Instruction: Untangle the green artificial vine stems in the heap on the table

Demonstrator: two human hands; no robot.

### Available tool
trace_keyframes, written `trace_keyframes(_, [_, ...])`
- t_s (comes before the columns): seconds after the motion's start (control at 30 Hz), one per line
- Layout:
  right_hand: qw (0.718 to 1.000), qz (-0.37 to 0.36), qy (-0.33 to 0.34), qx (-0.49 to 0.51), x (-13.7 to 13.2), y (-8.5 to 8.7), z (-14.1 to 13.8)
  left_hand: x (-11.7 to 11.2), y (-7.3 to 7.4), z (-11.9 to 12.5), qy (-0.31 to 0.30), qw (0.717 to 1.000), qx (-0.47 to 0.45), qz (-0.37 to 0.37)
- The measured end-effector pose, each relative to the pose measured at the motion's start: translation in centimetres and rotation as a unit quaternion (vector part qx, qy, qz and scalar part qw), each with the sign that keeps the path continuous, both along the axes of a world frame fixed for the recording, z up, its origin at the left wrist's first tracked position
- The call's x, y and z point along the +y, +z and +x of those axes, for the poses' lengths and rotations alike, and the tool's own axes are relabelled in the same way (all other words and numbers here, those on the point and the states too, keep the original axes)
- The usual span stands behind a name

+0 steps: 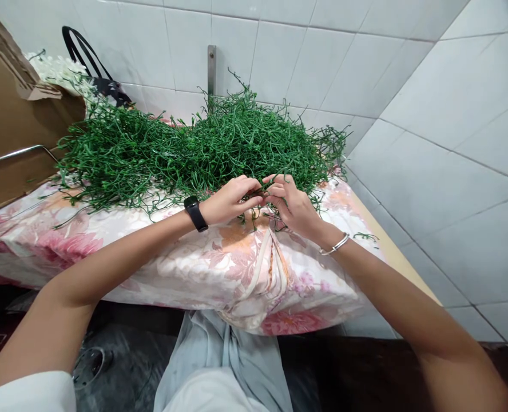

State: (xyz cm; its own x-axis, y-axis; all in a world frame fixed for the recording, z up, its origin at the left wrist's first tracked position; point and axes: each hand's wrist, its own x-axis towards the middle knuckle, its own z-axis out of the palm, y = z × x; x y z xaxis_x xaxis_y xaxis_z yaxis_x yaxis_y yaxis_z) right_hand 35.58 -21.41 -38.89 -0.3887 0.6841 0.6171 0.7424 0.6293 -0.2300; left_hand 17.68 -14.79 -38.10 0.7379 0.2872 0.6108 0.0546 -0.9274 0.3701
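Observation:
A wide heap of thin green plastic-looking stems (245, 137) lies across the back of the table. At its front edge my left hand (232, 200) and my right hand (290, 203) meet, fingertips almost touching. Both are closed in a pinch around a few green stems (262, 191) with a darker brownish part between them. How many stems they hold is hidden by the fingers and the heap behind. A few loose stem ends hang below the fingertips over the floral cloth.
The floral cloth (185, 263) covers the table, bunched at its front edge. A cardboard box (18, 114) stands at the left, near white flowers (65, 74) and a black-handled bag (108, 88). A small green sprig (365, 236) lies at the right edge. Tiled walls close the back and right.

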Motion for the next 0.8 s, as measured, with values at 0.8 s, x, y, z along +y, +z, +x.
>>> trace_keyframes(0.8, [0.694, -0.346, 0.170, 0.608, -0.6, 2.3, -2.0, -0.8, 0.6, 0.3, -0.090, 0.929, -0.104, -0.342])
